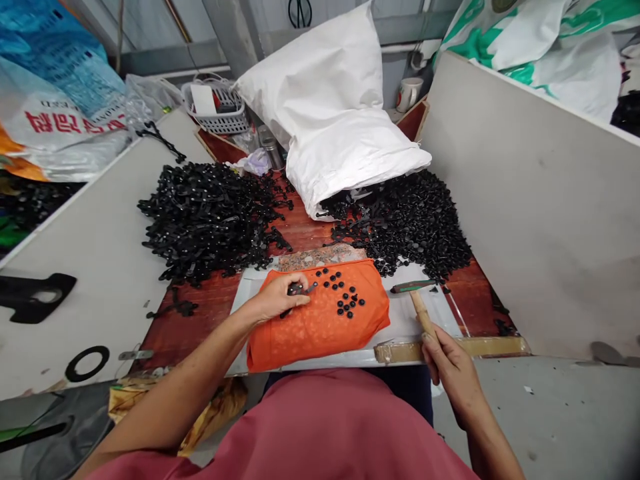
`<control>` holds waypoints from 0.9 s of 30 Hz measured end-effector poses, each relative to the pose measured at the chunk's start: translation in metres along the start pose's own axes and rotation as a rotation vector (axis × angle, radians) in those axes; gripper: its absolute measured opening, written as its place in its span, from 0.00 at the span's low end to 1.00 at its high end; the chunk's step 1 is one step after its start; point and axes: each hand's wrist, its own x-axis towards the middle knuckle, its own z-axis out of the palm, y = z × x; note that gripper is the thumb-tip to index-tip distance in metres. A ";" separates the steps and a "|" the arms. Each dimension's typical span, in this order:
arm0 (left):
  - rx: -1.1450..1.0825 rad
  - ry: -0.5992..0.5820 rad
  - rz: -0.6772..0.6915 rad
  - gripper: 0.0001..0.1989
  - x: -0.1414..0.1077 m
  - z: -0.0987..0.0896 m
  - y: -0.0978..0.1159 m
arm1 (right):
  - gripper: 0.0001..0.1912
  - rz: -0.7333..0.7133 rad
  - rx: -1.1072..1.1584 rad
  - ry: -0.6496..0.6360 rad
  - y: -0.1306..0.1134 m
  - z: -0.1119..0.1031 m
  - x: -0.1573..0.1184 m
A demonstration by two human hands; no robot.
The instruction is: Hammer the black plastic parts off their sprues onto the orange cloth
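Note:
My left hand (281, 297) is closed around a few small black parts (295, 289) above the left half of an orange cloth pad (310, 337). Several round black pieces (347, 296) lie scattered on the pad's upper right. To the right of the pad, my right hand (445, 357) grips the lower end of a light wooden stick (423, 312). The stick's upper end is beside a green-edged tool (413, 286), and whether they are joined is unclear.
Black parts are heaped at the left (200, 220) and right (425, 220). A white sack (345, 107) opens between them. Grey panels (545, 193) flank the red-brown table (200, 327). A taped strip (493, 346) lies along the front edge.

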 end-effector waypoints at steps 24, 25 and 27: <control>0.764 0.239 0.334 0.11 0.034 -0.003 -0.019 | 0.27 -0.012 -0.031 0.010 0.000 0.000 0.000; 0.760 0.233 0.327 0.11 0.035 -0.003 -0.020 | 0.27 -0.012 -0.030 0.009 0.000 0.000 -0.001; 0.762 0.222 0.317 0.12 0.036 -0.001 -0.020 | 0.27 -0.008 -0.030 0.007 -0.001 0.001 -0.001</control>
